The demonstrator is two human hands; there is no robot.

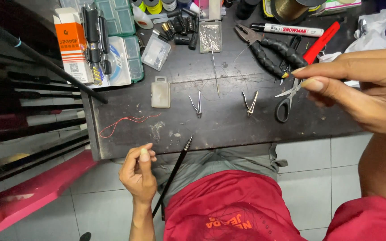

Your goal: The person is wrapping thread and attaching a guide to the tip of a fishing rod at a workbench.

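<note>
My left hand hovers below the front edge of the dark table, thumb pressed to the curled fingers; I see nothing in the pinch. Just to its right a thin black rod with a ribbed tip leans over my lap against the table edge. My right hand reaches in from the right above the table, thumb and forefinger nearly together, close over the handles of black scissors. Nothing shows between those fingers. Two small bent-wire metal pieces lie on the table between my hands.
Black-handled pliers, a white marker and a red cutter lie at the back right. A red thread, a small clear box, an orange carton and compartment boxes sit left. Dark rods stand along the left.
</note>
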